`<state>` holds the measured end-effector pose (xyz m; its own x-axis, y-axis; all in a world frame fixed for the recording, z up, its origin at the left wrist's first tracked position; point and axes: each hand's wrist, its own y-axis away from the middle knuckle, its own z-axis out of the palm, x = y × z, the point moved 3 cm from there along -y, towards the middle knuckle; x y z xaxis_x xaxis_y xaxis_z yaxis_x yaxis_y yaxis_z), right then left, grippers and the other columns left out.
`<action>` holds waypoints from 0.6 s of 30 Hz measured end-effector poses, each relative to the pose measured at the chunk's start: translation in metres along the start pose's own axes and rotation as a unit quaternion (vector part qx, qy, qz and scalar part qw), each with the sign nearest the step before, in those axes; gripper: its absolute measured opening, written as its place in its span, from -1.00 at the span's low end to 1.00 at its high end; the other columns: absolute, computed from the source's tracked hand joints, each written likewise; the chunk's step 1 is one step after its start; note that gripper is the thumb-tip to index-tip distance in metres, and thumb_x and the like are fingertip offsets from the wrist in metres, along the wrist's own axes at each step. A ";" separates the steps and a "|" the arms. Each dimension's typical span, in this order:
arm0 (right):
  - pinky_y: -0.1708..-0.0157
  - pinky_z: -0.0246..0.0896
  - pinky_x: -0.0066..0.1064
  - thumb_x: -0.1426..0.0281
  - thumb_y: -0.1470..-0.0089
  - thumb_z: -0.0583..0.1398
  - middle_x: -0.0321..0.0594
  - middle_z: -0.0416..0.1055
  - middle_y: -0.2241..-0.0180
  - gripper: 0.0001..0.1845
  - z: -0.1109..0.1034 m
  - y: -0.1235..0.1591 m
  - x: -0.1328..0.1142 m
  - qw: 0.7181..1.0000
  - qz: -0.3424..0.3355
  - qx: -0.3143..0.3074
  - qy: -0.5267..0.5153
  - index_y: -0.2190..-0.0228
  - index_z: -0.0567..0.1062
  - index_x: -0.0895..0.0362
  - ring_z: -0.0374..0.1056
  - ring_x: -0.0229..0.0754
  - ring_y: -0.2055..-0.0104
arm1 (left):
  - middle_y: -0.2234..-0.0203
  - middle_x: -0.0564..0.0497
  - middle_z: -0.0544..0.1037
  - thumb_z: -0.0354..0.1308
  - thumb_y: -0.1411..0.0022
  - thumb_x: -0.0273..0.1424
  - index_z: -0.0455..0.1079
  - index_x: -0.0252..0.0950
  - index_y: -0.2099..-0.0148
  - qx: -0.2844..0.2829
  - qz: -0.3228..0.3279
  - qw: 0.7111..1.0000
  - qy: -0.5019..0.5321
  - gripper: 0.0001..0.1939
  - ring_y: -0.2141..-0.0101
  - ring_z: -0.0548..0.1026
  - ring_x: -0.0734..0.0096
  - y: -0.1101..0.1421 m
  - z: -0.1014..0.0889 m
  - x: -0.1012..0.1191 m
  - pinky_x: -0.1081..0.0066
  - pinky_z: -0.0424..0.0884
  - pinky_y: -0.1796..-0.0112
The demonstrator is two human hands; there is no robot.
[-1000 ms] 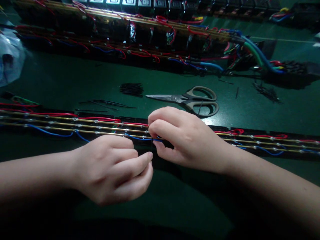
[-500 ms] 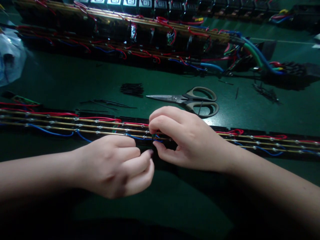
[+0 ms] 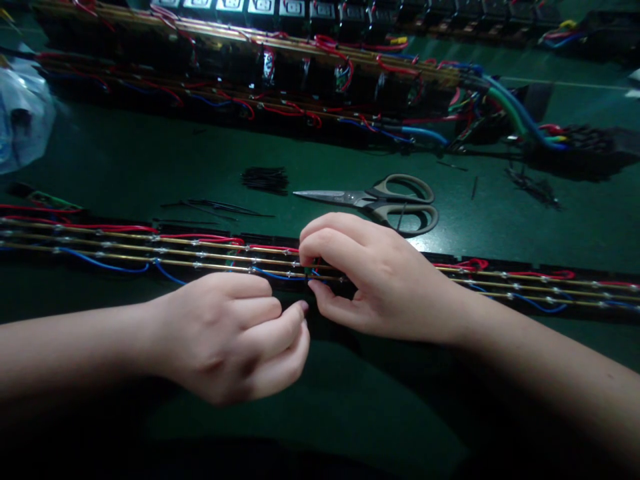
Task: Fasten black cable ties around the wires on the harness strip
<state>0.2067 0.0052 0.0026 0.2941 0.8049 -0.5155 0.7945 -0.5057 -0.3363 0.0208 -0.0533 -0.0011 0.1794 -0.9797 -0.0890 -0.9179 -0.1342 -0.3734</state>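
Observation:
Across the middle runs a long black strip with brass rods (image 3: 200,264) and red and blue wires. My right hand (image 3: 380,280) bends over this wired strip, index finger and thumb curled around it from both sides. Between those fingertips a short dark piece, apparently a thin black cable tie (image 3: 307,279), crosses the rods; its lower end runs toward my left hand. My left hand (image 3: 235,337) is closed in a pinch just in front of the strip, thumb pressed to finger at the tie's end. What lies inside the pinch is mostly hidden.
Scissors (image 3: 365,199) lie behind the strip, beside a bundle of black cable ties (image 3: 265,179) and several loose ones (image 3: 215,207). Tie scraps (image 3: 533,187) lie at the right. Wired assemblies (image 3: 240,67) span the back; a clear plastic bag (image 3: 23,113) stands left.
My left hand has shifted very slightly downward, still pinched. My right hand keeps its place on the strip, and the view has moved only a little.

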 end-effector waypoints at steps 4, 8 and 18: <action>0.18 0.35 -0.30 0.62 -0.19 0.11 0.00 0.50 0.15 -0.79 -0.001 0.000 -0.001 1.000 0.004 -0.001 -0.005 0.16 0.49 0.27 0.42 -0.09 0.14 | 0.26 -0.09 0.71 0.20 -0.37 -0.44 0.58 -0.34 0.06 0.018 0.006 1.000 0.008 -0.83 0.45 0.58 0.35 0.001 0.000 0.000 0.31 0.48 0.51; 0.15 0.35 -0.29 0.67 -0.15 0.05 -0.02 0.51 0.16 -0.70 -0.003 0.001 0.000 1.000 0.017 0.007 -0.006 0.13 0.46 0.27 0.40 -0.11 0.15 | 0.27 -0.09 0.71 0.19 -0.36 -0.46 0.57 -0.34 0.09 0.008 0.005 1.000 0.011 -0.85 0.45 0.60 0.35 -0.001 0.001 -0.002 0.31 0.48 0.51; 0.07 0.39 -0.17 0.33 -0.19 0.29 -0.02 0.56 0.08 -0.67 0.000 0.001 0.001 0.998 0.055 -0.009 0.025 0.04 0.49 0.21 0.44 0.02 0.04 | 0.44 0.12 0.61 0.21 -0.39 -0.45 0.46 -0.21 0.09 0.018 -0.106 0.994 0.029 -0.93 0.46 0.49 0.42 0.002 -0.010 -0.015 0.31 0.37 0.43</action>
<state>0.2083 0.0057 0.0014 0.4059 0.7597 -0.5080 0.7656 -0.5862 -0.2650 0.0131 -0.0403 0.0090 0.3460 -0.9370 0.0485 -0.8482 -0.3344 -0.4108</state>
